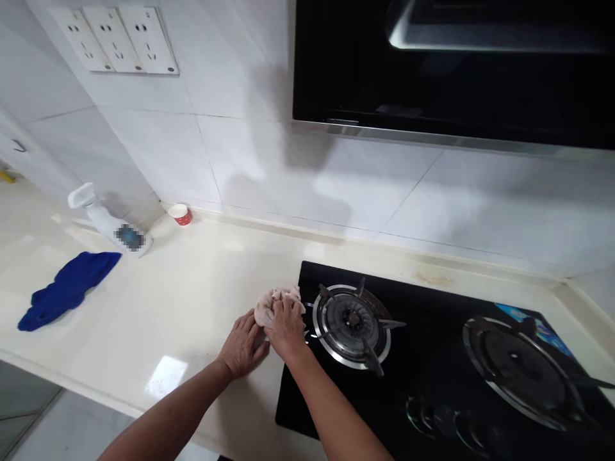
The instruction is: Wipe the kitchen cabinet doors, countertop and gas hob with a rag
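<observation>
Currently, through the head camera I see both bare hands working at the left edge of the black hob (pixel 427 320). My right hand (pixel 287 323) has its fingers curled over a crumpled pale cloth (pixel 264 312), grasping it and pressing it down. My left hand (pixel 243 346) lies flat and low just beside it, fingertips at the near side of the cloth; whether they pinch any of the fabric, I cannot tell from this angle. That cloth sits where the cream countertop (pixel 206 282) meets the hob, close to the left-side burner (pixel 353 318) with its metal ring and pan supports. The other burner (pixel 523 371) is well apart, farther right, with a colourful sticker (pixel 538 328) behind it at the hob's corner.

Off to the left, I make out a dark blue cloth (pixel 70 288) spread on the counter, and just behind it a white spray bottle (pixel 108 221) with a blurred label. Near the wall corner I see a red-and-white paper cup (pixel 180 215). Above, three wall sockets (pixel 118 41) sit on the tiles, and a glossy black range hood (pixel 432 89) overhangs the hob.
</observation>
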A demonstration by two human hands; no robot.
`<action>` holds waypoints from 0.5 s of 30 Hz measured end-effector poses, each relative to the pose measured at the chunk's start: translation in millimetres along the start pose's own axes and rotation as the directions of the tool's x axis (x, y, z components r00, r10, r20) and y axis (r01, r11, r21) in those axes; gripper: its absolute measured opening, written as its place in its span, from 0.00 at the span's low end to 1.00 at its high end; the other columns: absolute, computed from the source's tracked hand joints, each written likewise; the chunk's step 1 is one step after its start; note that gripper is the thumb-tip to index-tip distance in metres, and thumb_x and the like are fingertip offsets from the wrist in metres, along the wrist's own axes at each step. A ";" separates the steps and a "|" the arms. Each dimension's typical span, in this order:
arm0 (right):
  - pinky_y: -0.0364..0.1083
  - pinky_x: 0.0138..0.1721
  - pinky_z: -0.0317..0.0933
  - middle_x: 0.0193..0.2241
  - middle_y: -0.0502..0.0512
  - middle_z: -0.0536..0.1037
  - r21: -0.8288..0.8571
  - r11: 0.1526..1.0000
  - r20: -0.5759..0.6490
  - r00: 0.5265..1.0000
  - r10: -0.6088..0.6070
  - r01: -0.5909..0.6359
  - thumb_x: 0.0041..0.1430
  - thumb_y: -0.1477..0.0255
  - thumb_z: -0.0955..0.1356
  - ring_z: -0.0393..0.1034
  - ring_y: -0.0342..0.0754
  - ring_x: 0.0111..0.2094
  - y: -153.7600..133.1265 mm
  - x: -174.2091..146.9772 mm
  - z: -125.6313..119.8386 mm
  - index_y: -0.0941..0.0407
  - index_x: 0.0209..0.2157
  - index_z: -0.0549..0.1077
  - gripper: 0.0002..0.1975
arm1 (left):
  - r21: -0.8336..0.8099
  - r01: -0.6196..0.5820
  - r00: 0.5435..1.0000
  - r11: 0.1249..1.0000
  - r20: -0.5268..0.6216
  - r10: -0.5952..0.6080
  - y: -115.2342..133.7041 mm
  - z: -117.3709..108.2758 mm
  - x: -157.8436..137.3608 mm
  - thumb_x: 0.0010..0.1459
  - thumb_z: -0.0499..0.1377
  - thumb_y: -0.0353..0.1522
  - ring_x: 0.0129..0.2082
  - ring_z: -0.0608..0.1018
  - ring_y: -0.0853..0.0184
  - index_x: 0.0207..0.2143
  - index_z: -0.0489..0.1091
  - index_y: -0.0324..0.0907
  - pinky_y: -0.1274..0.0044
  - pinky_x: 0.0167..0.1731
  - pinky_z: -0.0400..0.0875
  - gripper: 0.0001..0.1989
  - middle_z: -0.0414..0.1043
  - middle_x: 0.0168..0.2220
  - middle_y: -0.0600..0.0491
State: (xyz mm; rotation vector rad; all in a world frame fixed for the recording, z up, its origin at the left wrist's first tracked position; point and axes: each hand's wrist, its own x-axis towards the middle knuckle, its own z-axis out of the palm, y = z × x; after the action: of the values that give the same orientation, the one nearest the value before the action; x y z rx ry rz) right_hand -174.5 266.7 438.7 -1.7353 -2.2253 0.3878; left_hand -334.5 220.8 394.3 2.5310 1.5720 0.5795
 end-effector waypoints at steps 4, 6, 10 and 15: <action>0.59 0.45 0.71 0.54 0.63 0.67 0.008 0.994 -0.048 0.993 0.110 -0.109 0.50 0.70 0.75 0.61 0.62 0.54 -2.8 -13.4 -3.8 0.54 0.54 0.67 0.29 | 0.023 -0.004 1.000 1.000 0.004 0.003 -3.0 0.7 -0.1 0.63 0.55 0.41 0.67 0.62 0.53 0.63 0.59 0.39 0.59 0.63 0.64 0.29 0.64 0.63 0.40; 0.58 0.45 0.71 0.53 0.62 0.68 0.012 0.988 -0.058 0.986 0.154 -0.154 0.50 0.70 0.75 0.63 0.61 0.53 -4.6 -26.8 -4.7 0.53 0.52 0.67 0.28 | 0.036 -0.008 1.000 0.999 0.002 0.008 -5.3 2.3 -0.9 0.64 0.54 0.41 0.67 0.62 0.52 0.63 0.60 0.38 0.58 0.62 0.64 0.28 0.65 0.62 0.40; 0.56 0.47 0.71 0.54 0.62 0.69 0.028 0.964 -0.025 0.964 0.265 -0.265 0.50 0.69 0.75 0.65 0.62 0.54 -5.7 -73.6 -0.4 0.54 0.51 0.68 0.26 | 0.049 -0.025 1.000 0.998 0.003 0.025 -8.8 6.1 -2.4 0.64 0.55 0.42 0.67 0.63 0.50 0.57 0.66 0.39 0.58 0.62 0.64 0.24 0.65 0.63 0.39; 0.54 0.55 0.66 0.57 0.67 0.68 0.071 0.828 -0.083 0.824 0.560 -0.556 0.55 0.67 0.69 0.65 0.61 0.59 20.1 -152.6 -3.6 0.59 0.54 0.64 0.26 | 0.049 -0.012 1.000 0.999 -0.017 0.013 -10.4 10.6 -0.4 0.65 0.53 0.39 0.67 0.64 0.49 0.54 0.69 0.39 0.57 0.61 0.65 0.19 0.65 0.63 0.38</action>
State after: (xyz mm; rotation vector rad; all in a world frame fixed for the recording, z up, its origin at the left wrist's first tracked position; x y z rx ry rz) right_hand -119.9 123.4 424.6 -2.3094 -1.5827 0.4528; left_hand -339.5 226.3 381.5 2.5795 1.5963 0.5733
